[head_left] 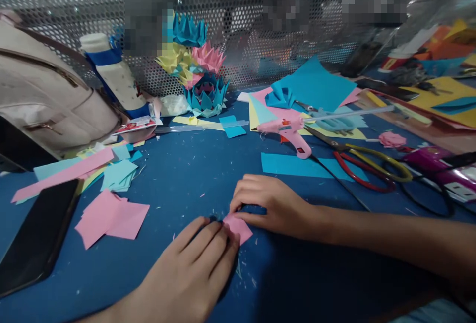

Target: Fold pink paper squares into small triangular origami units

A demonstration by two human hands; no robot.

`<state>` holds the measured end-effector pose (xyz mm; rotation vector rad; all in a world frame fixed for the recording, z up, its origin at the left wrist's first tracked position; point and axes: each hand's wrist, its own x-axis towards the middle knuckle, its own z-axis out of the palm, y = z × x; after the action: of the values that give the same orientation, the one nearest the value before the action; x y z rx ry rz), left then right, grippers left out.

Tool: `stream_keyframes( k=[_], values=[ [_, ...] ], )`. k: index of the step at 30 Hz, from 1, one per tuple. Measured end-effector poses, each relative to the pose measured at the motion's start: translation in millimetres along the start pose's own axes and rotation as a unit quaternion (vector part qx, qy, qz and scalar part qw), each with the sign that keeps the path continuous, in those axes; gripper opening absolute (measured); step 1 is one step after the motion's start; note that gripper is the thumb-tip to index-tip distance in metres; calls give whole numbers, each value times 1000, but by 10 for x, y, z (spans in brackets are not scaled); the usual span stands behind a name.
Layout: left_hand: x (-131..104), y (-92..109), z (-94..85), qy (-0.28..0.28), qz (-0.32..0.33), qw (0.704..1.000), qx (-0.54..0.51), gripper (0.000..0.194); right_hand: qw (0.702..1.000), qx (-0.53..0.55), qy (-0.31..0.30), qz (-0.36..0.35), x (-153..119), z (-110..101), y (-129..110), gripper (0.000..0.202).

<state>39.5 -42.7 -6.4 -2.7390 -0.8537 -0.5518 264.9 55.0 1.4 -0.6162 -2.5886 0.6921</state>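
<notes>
A small pink paper piece lies on the blue table between my two hands. The fingers of my left hand are pressed together over its left edge, hiding that part. My right hand has curled fingers, with thumb and fingertips on the paper's upper edge. Pink paper squares lie loosely stacked to the left. Beyond my right hand are a pink glue gun, a blue paper strip and scissors with red and yellow handles.
At left are a black phone, a beige bag and a white bottle. Folded paper flowers stand at the back by a perforated metal screen. A purple power strip and cables lie at right.
</notes>
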Motion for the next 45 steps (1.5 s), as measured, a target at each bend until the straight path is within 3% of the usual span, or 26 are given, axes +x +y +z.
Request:
stream_keyframes(
  k=[3, 10, 20, 38, 45],
  values=[
    [6, 9, -4, 0, -1, 1000, 2, 41, 1000, 6, 0, -20, -2, -9, 5, 11],
    [4, 34, -68, 4, -3, 1000, 8, 44, 981, -105, -8, -164, -47, -28, 92, 22],
    [0, 47, -84, 1, -28, 999, 37, 40, 950, -202, -38, -234, -17, -86, 90, 35],
    [-40, 51, -91, -5, -22, 998, 52, 40, 946, -208, 0, -250, -33, -127, 114, 35],
    [-23, 35, -76, 2, -24, 999, 36, 41, 942, -225, -34, -248, -50, -111, 100, 34]
  ],
)
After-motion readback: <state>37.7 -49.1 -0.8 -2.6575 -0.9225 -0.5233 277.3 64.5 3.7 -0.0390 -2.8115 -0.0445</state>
